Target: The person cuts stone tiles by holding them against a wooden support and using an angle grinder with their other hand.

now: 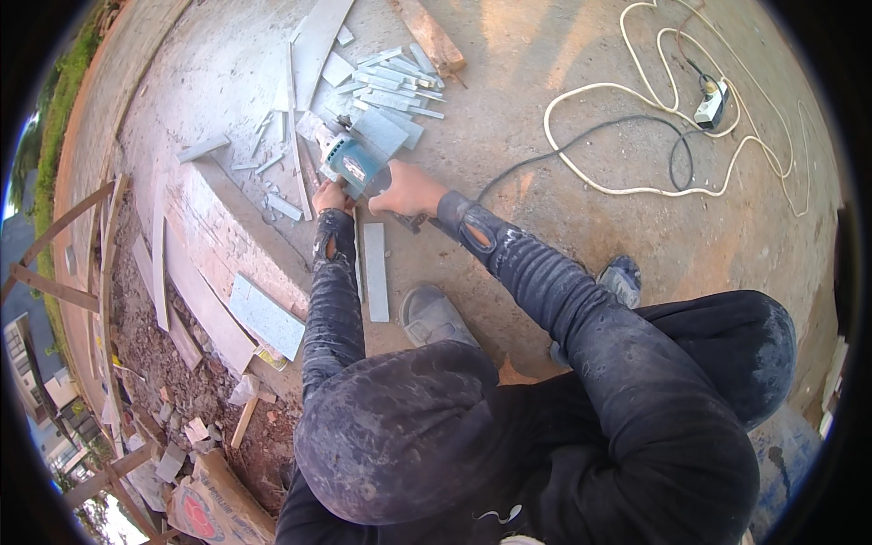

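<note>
My right hand [411, 189] is closed round the rear of a teal hand-held power cutter [352, 158] with a silver head. My left hand [329, 196], fingers curled, is just below and left of the cutter's body; what it grips is partly hidden by the tool. Pale grey tile squares [386, 132] lie beyond the cutter, with several narrow cut strips [391, 80] above them. A grey tile strip [375, 272] lies on the concrete below my hands, beside my shoe [436, 313].
A white cord [554, 136], a dark cord and a power strip [711, 104] lie at right. At left are a concrete ledge [254, 236], loose tile pieces [266, 313], planks, rubble, a paper sack [218, 500] and a wooden frame [54, 291]. A board [427, 36] lies at top.
</note>
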{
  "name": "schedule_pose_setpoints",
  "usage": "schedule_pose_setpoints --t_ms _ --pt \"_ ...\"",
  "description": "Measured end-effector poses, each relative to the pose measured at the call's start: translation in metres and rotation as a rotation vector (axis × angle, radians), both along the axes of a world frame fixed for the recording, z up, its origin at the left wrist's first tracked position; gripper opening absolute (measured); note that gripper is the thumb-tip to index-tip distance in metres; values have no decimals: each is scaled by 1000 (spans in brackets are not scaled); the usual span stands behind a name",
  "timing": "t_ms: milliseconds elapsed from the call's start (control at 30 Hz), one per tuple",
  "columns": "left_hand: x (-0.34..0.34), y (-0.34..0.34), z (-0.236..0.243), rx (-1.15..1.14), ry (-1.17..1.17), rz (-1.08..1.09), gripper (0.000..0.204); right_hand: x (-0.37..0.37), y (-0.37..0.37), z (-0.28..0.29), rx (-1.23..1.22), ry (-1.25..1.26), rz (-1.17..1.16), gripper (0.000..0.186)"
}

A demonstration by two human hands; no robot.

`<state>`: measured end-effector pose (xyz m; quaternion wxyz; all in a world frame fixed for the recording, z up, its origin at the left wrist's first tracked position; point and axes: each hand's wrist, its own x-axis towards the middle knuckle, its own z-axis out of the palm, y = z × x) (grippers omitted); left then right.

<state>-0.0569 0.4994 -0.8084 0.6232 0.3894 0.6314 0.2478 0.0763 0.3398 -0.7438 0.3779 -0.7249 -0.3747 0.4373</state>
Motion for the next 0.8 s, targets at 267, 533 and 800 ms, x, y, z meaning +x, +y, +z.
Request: schedule_pose_setpoints --t_ms 267,533,800 --pt "1 -1 0 -18 -15 15 23 -2 -7 -9 64 17 -38 69" --pt "0 1 0 1 45 13 26 -1 -17 0 3 63 -3 69" --pt "2 -3 5 1 12 21 22 1 -27 1 -28 72 12 69"
